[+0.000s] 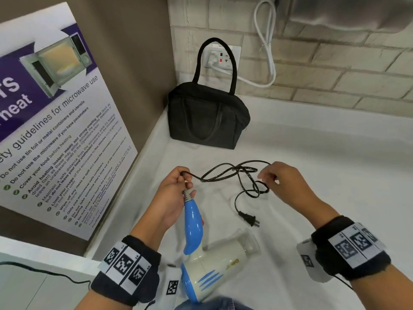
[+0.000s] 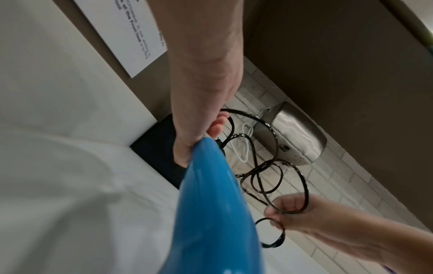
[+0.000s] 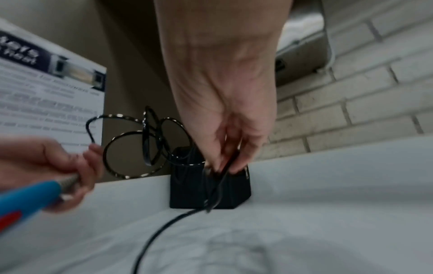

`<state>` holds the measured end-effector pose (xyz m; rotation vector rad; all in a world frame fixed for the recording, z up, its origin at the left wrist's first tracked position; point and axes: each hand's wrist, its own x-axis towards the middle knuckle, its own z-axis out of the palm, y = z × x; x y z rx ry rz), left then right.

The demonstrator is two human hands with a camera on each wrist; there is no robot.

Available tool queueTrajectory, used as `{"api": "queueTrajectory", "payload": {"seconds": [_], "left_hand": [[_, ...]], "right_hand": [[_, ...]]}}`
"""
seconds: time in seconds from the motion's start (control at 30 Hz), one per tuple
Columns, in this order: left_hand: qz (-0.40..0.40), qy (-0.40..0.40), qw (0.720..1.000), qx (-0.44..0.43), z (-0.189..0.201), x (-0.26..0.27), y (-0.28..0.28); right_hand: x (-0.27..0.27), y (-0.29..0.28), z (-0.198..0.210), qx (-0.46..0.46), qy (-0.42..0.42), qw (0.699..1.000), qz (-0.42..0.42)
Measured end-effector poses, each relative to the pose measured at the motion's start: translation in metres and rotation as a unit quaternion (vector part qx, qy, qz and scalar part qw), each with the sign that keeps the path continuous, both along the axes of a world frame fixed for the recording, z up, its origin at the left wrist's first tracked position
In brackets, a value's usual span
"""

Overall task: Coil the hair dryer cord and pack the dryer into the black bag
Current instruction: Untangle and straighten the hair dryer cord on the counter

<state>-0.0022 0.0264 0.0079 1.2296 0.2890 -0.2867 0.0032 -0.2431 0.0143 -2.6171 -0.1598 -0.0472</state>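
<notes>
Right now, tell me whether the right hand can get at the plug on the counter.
Probably yes. The plug lies uncovered on the white counter, nothing on it, just below the right hand. That hand is pinching the cord, so it must let go first.

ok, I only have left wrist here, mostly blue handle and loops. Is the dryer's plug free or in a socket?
Observer: Free. In the head view the plug lies on the white counter, below the cord loops.
Operator: Is the bag open?
Observer: It doesn't look so. The black bag stands upright in the corner with its top looking closed and one handle up.
Operator: Which way is the barrel facing?
Observer: The dryer has its cream barrel pointing to the person's right. The left hand grips the handle's tip and the right hand pinches the cord.
</notes>
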Motion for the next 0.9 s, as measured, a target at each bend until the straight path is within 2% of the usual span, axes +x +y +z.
{"api": "queueTrajectory", "payload": {"seconds": [0.1, 0.2, 0.33, 0.43, 0.5, 0.6, 0.67, 0.73, 0.8, 0.87, 0.9], "left_hand": [[0.017, 0.017, 0.999, 0.033, -0.006, 0.007, 0.003], [0.014, 0.020, 0.999, 0.042, -0.007, 0.011, 0.003], [0.002, 0.021, 0.996, 0.091, -0.010, 0.018, 0.001], [-0.041, -0.008, 0.978, 0.202, -0.009, 0.023, -0.002], [-0.085, -0.047, 0.956, 0.276, -0.004, 0.023, -0.006], [-0.163, -0.105, 0.920, 0.341, 0.003, 0.020, -0.013], [-0.210, -0.139, 0.875, 0.413, 0.006, 0.019, -0.019], [-0.238, -0.181, 0.816, 0.494, 0.009, 0.019, -0.023], [-0.258, -0.207, 0.773, 0.542, 0.008, 0.020, -0.029], [-0.256, -0.218, 0.757, 0.560, 0.006, 0.020, -0.034], [-0.247, -0.223, 0.760, 0.558, 0.004, 0.021, -0.036]], "right_hand": [[0.001, 0.009, 0.009, 0.124, -0.039, 0.989, -0.077], [0.003, 0.019, 0.027, 0.214, 0.039, 0.968, -0.125], [0.008, 0.019, 0.042, 0.183, 0.197, 0.957, -0.107], [0.014, 0.021, 0.048, 0.204, 0.172, 0.957, -0.111], [0.016, 0.026, 0.053, 0.255, 0.160, 0.946, -0.122], [0.018, 0.035, 0.057, 0.308, 0.163, 0.931, -0.106], [0.019, 0.041, 0.059, 0.319, 0.159, 0.929, -0.097], [0.019, 0.048, 0.062, 0.331, 0.159, 0.926, -0.092], [0.019, 0.052, 0.064, 0.356, 0.167, 0.915, -0.090], [0.018, 0.055, 0.066, 0.382, 0.172, 0.903, -0.097], [0.018, 0.057, 0.067, 0.379, 0.174, 0.903, -0.105]]}}
